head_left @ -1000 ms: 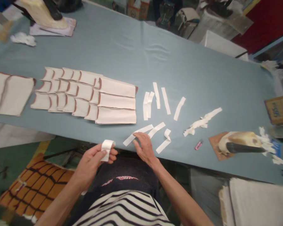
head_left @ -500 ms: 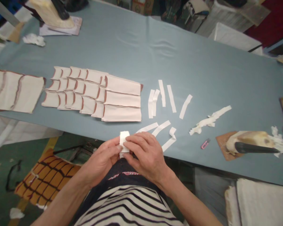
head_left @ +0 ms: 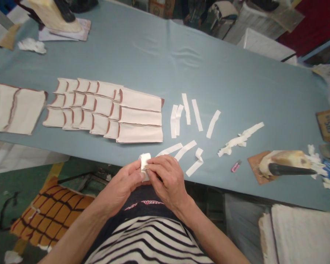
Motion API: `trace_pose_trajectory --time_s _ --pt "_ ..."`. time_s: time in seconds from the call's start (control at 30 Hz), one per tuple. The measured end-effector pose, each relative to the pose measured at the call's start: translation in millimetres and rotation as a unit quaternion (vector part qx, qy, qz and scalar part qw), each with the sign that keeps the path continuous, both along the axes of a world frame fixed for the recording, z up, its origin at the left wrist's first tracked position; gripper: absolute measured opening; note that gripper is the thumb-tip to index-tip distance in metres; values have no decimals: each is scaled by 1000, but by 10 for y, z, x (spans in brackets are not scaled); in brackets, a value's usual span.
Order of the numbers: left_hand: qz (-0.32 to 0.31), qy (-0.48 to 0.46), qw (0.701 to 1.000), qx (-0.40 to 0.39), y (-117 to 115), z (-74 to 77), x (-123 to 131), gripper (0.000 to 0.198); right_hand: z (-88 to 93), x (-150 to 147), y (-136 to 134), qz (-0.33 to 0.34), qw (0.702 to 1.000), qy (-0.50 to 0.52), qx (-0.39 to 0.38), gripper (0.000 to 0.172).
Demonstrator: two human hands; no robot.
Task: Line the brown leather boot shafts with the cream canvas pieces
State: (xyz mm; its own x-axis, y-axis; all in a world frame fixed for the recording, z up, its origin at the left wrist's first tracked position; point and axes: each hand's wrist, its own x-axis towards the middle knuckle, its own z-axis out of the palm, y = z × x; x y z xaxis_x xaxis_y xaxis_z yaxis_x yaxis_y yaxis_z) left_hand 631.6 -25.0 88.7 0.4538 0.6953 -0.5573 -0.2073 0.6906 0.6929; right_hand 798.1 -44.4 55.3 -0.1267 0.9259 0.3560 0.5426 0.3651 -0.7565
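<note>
By table [head_left: 236, 91], right fingers [head_left: 157, 161] now joining left fingers [head_left: 134, 167], white roll [head_left: 145, 158] between

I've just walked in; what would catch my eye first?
Probably the overlapping rows of cream cloth pieces with brown edging, left of centre on the blue-grey table. At its near edge, the left hand and right hand hold a curled white strip, with loose white strips beyond and to the right. The orange, dark-lined cushion at lower left stands out.

Bare forearms [head_left: 81, 220] angled inward, left hand [head_left: 123, 185] and right hand [head_left: 169, 176] close together, fingers [head_left: 157, 169] of both bent.
</note>
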Motion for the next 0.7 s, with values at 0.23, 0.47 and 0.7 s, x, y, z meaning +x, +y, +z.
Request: trace_pose_trajectory --time_s 0.23,0.47,0.7 --pt "-60 181 972 139 0 -97 -41 45 28 -7 -47 -123 960 192 -161 21" --pt "-98 224 961 133 -116 3 -186 47 163 741 237 -315 865 365 -141 38" --pt "-145 185 972 22 -248 -53 -635 56 281 1537 576 -387 856 332 -91 48"
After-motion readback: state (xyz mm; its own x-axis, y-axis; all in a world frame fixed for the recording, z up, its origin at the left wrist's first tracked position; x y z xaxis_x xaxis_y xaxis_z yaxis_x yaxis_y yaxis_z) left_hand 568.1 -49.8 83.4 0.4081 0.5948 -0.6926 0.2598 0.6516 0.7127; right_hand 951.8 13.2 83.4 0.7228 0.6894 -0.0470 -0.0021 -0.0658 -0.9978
